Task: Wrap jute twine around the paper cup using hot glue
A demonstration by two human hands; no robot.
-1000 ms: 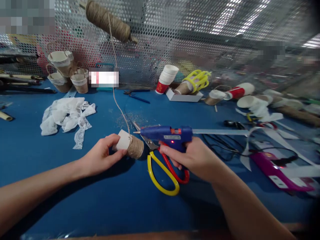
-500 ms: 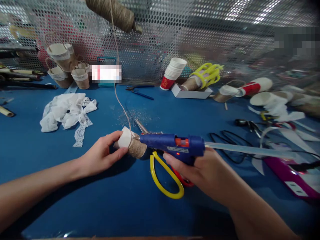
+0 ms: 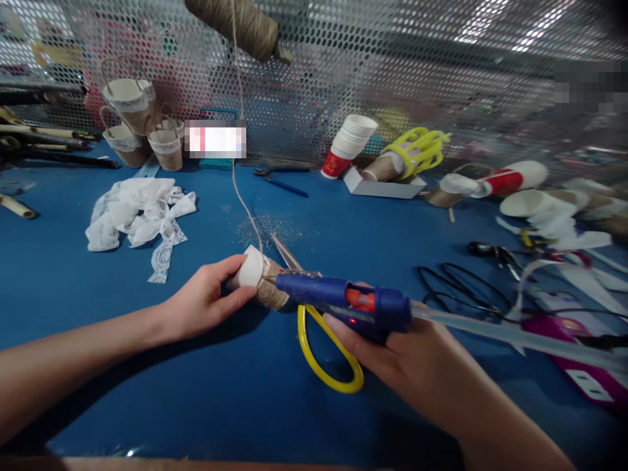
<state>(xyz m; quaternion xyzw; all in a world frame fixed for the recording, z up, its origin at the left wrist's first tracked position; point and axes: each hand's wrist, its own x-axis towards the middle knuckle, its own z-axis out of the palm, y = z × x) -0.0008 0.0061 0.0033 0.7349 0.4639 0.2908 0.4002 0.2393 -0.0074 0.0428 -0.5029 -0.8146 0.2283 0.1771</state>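
Note:
My left hand (image 3: 209, 294) grips the white rim end of a paper cup (image 3: 250, 267), which lies tilted on its side and is partly wrapped in brown twine. From the cup a strand of twine (image 3: 242, 198) runs up to a large spool (image 3: 240, 27) at the top of the view. My right hand (image 3: 392, 350) is closed around a blue hot glue gun (image 3: 343, 297) with a red light lit. Its nozzle meets the twine wrap, or comes very close to it. Beneath the gun lie scissors with yellow handles (image 3: 305, 353), partly covered by gun and hand.
White lace ribbon (image 3: 132, 212) lies heaped at left, before several twine-wrapped cup baskets (image 3: 165, 147). Blue pliers (image 3: 282, 182), stacked paper cups (image 3: 336, 163) and a white box (image 3: 383, 188) stand along the mesh wall. Black cable (image 3: 456, 288) and a purple power strip (image 3: 554, 350) lie right.
The glue gun's nozzle has moved slightly down along the twine wrap, and its rear end has dipped. My left hand still holds the cup. The whole view has shifted a little.

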